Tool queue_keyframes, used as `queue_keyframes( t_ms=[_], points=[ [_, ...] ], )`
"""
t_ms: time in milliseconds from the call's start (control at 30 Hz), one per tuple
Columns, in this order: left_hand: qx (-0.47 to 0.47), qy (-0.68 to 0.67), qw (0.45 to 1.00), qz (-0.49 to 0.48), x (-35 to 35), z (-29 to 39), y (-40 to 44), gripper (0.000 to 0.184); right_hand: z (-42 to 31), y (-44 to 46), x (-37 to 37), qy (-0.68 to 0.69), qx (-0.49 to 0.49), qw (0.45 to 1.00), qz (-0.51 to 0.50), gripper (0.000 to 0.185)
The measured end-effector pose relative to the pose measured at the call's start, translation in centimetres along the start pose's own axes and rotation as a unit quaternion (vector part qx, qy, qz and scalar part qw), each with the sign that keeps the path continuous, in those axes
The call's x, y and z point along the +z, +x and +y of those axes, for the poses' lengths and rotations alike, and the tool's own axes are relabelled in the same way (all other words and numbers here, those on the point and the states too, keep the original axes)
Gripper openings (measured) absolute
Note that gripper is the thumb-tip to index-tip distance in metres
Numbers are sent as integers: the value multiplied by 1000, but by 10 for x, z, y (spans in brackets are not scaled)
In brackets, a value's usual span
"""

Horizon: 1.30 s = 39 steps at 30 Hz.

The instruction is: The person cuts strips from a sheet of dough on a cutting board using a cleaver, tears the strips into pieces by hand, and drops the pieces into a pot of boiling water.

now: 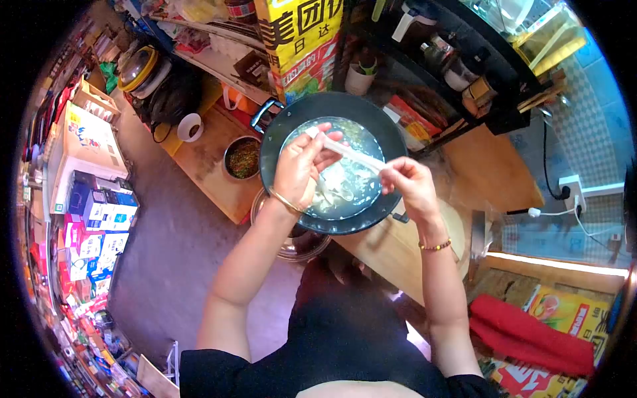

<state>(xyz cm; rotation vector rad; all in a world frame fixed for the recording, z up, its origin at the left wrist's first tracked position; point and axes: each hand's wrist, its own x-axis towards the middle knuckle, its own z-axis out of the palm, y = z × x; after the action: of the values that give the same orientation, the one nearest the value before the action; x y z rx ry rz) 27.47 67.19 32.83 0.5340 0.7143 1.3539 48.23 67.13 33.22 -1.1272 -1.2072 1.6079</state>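
A pale, flat strip of dough point(355, 156) is stretched between my two hands above a dark wok point(279, 142). My left hand point(298, 169) holds its upper left end, with the fingers over the middle of the wok. At the other end, near the wok's right rim, my right hand point(410, 186) pinches the strip between thumb and fingers. Inside the wok is cloudy liquid with white noodle pieces point(335, 189), partly hidden beneath my hands. Some greenish bits float near the far side.
Left of the wok stand a bowl of chopped, reddish-green food point(243, 158) and a small white cup point(190, 127). A metal basin point(312, 245) sits below the wok. A black shelf point(478, 53) with jars rises behind. Red cloth point(531, 335) lies at lower right.
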Motion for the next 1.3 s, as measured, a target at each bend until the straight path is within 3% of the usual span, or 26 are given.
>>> queue_keyframes(
  t_ms=[33, 133, 167, 300, 333, 400, 467, 500, 533, 567, 633, 667, 733, 800, 833, 933, 967, 1067, 1100, 1167, 1233, 1300],
  points=[
    [11, 18, 1000, -14, -5, -2, 7, 31, 4, 7, -6, 5, -8, 1000, -2, 11],
    [-101, 198, 975, -17, -18, 0, 21, 40, 6, 15, -26, -13, 11, 999, 38, 23],
    [-86, 244, 966, 2, -27, -5, 21, 39, 13, 12, -35, -67, -9, 994, 81, 25],
    [82, 274, 950, 126, -25, -31, -27, 29, 59, -48, -95, 3, -50, 984, 169, 24],
    [105, 308, 931, 168, -11, -43, -48, 25, 84, -69, -120, -55, -51, 975, 207, 24],
    [97, 336, 927, 140, -16, -89, -87, 21, 129, -120, -183, -74, 14, 949, 307, 25],
    [46, 342, 931, 119, -6, -146, -118, 20, 185, -176, -266, -285, 6, 877, 387, 30],
    [4, 355, 925, 136, 5, -178, -129, 20, 189, -197, -295, -342, 72, 830, 435, 37],
    [-31, 341, 930, 130, 10, -207, -138, 20, 231, -219, -344, -526, 74, 743, 407, 48],
    [-64, 328, 934, 125, 15, -238, -140, 19, 234, -229, -359, -523, 78, 745, 406, 48],
    [-95, 394, 907, 113, 22, -296, -136, 19, 235, -244, -384, -603, 208, 664, 390, 51],
    [-60, 512, 856, 43, 25, -314, -127, 18, 238, -247, -399, -572, 207, 704, 365, 54],
    [-48, 552, 831, 46, 35, -355, -106, 18, 258, -249, -428, -587, 217, 707, 328, 54],
    [39, 582, 812, -7, 34, -392, -74, 17, 263, -244, -444, -599, 209, 721, 279, 54],
    [23, 599, 801, -6, 35, -406, -58, 18, 258, -247, -446, -599, 211, 725, 268, 54],
    [102, 628, 772, 0, 39, -434, -9, 21, 220, -241, -435, -439, 198, 785, 390, 47],
    [115, 625, 772, 12, 42, -440, 6, 21, 225, -255, -443, -411, 148, 811, 390, 44],
    [189, 634, 748, 41, 49, -459, 46, 23, 208, -259, -435, -478, 95, 808, 330, 34],
    [172, 608, 772, 67, 50, -467, 55, 23, 203, -251, -423, -503, 82, 817, 269, 28],
    [221, 641, 731, 83, 45, -480, 69, 19, 197, -235, -400, -526, 75, 824, 197, 23],
    [213, 657, 717, 101, 48, -483, 67, 16, 192, -197, -387, -479, 39, 869, 114, 16],
    [204, 670, 704, 113, 53, -484, 70, 13, 193, -166, -377, -521, 45, 850, 65, 14]
  ],
)
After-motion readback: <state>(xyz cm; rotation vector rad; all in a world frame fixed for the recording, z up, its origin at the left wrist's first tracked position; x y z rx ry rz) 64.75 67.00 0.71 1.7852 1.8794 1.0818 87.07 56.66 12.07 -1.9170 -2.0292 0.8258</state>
